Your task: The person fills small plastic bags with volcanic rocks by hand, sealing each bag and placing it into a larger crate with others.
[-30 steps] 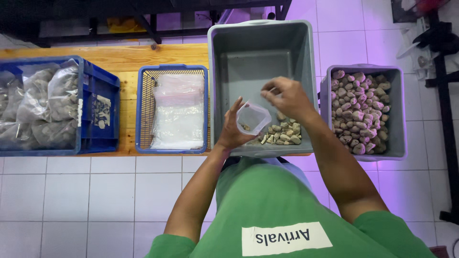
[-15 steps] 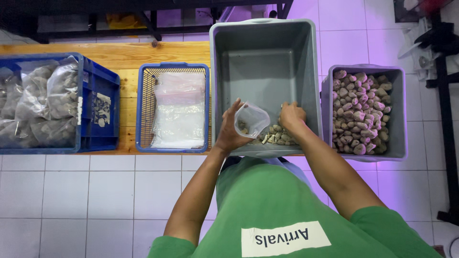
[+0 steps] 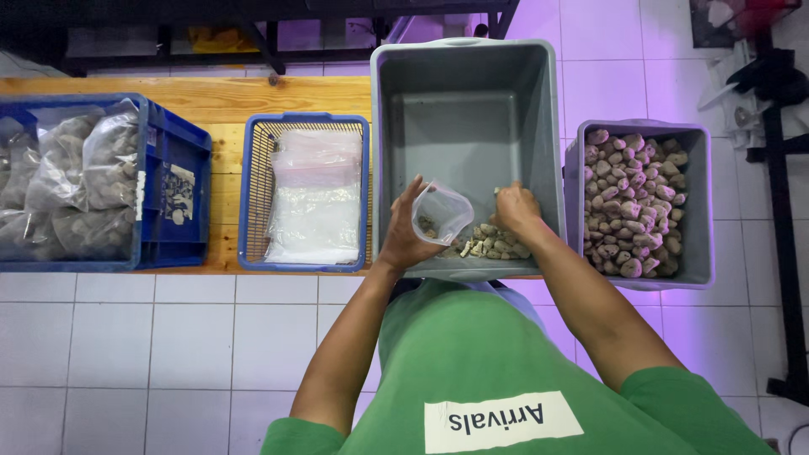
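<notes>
Filling a small clear bag [image 3: 440,215] from a grey tub [image 3: 468,109]
Left hand [image 3: 406,240] gripping the bag open — right hand [image 3: 516,211], at 3 o'clock of it, closed on pale pebbles [image 3: 493,244].

The blue crate [image 3: 101,181] is cut off by the left edge, so its full width does not show. The bags [image 3: 72,181] inside it are cloudy, and their contents cannot be told. The right hand [image 3: 516,211] is curled down over the small pieces [image 3: 493,244] in the grey tub [image 3: 468,109]; its fingers [image 3: 506,198] are mostly hidden, so whether they grip any piece cannot be told. The left hand [image 3: 404,240] covers part of the small clear bag [image 3: 440,215], and the few bits inside are too small to tell. The stand [image 3: 779,168] at the right is cut by the edge. Under the bench [image 3: 211,97], the far top of the picture is dark.
</notes>
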